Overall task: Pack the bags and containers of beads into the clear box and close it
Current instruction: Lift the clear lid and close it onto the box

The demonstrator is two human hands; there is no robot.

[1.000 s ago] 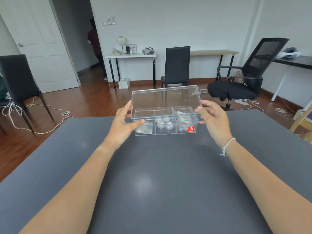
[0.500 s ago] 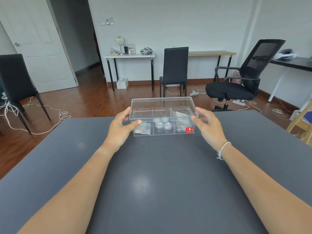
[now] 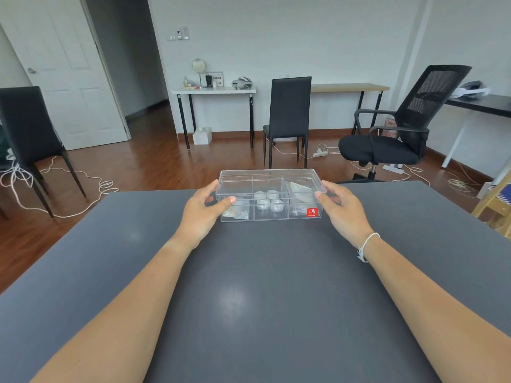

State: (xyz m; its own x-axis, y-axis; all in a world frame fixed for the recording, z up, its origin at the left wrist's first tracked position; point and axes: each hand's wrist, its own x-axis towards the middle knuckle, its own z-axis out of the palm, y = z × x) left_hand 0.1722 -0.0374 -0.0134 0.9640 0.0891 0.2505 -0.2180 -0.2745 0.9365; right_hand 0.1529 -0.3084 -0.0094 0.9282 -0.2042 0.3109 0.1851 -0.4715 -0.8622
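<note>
The clear box [image 3: 271,217] sits at the far edge of the dark grey table [image 3: 249,299], with a red sticker on its front right. Its clear lid [image 3: 269,178] lies nearly flat on top. Inside, several small round bead containers [image 3: 268,201] fill the middle compartment, small bead bags [image 3: 235,214] lie in the left one, and another bag [image 3: 300,189] in the right. My left hand [image 3: 203,214] grips the lid's left edge, thumb on the front. My right hand [image 3: 341,208] grips the lid's right edge.
Beyond the table stand a black dining chair [image 3: 287,117], a black mesh office chair [image 3: 401,134] on the right and another black chair [image 3: 27,134] on the left. Cables lie on the wooden floor. A wooden stand [image 3: 495,205] is at the right edge.
The lid has swung down from upright to nearly flat on the box, with both hands following it downward at its side edges.
</note>
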